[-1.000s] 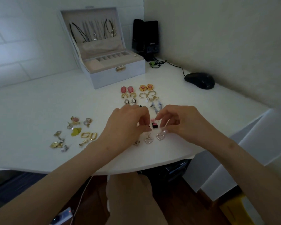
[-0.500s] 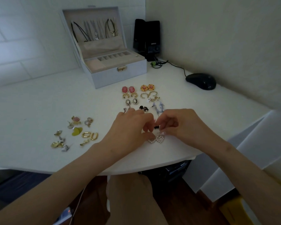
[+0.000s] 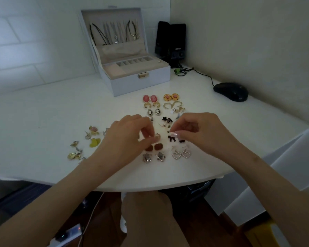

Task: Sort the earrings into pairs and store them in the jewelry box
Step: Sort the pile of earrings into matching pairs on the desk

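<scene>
The open pale-blue jewelry box (image 3: 151, 76) stands at the back of the white table (image 3: 43, 122). In front of it earrings lie in pairs: pink ovals (image 3: 150, 98), orange rounds (image 3: 171, 97), cameos (image 3: 154, 112), brown rectangles (image 3: 154, 147), silver stars (image 3: 153, 157) and pearl hearts (image 3: 181, 155). My left hand (image 3: 128, 138) pinches a small gold earring (image 3: 157, 136) above the brown pair. My right hand (image 3: 202, 132) has curled fingers, its tips pinching at a black bow earring (image 3: 172, 139). A loose pile of unsorted earrings (image 3: 89, 145) lies to the left.
A black mouse (image 3: 230, 91) sits at the right near the wall, its cable running to two black speakers (image 3: 171, 43) in the corner. The table's curved front edge is close to my forearms. A white cabinet (image 3: 284, 166) stands to the right of the table.
Both hands have moved back from the pearl hearts, which now lie side by side uncovered. My left hand now holds a small gold earring; brown and star pairs are uncovered.
</scene>
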### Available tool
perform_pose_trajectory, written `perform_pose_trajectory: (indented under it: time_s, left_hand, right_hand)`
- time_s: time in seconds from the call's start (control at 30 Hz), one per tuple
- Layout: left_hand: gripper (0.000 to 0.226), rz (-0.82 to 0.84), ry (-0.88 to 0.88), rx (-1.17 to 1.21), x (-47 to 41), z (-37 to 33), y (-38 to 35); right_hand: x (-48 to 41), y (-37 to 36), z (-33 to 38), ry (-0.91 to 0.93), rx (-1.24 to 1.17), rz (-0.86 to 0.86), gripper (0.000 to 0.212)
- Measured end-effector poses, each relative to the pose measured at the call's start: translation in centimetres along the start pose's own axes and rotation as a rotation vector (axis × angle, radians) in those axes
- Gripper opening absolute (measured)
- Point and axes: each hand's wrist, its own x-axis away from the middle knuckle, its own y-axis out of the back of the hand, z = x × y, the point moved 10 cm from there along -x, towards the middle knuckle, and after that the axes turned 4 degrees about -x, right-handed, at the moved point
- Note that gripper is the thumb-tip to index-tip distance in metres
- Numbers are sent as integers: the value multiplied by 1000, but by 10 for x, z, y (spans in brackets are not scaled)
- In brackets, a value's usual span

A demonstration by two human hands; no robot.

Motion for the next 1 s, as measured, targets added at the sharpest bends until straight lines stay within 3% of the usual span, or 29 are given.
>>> perform_pose_trajectory:
  time_s: [0.4, 0.63, 0.87, 1.0]
  left_hand:
    - [6, -93, 268, 6, 30, 118, 45]
    - [9, 47, 340, -111, 43, 166, 38]
    - [5, -5, 388, -34, 42, 180, 43]
    - [19, 40, 403, 33, 25, 175, 31]
  right_hand:
    - [-48, -66, 40, 83, 18, 161, 6]
    - [-81, -124, 64, 165, 261, 344, 15]
    - [-102, -160, 67, 183, 400, 420, 19]
    - [-115, -164, 70, 179, 364, 357, 14]
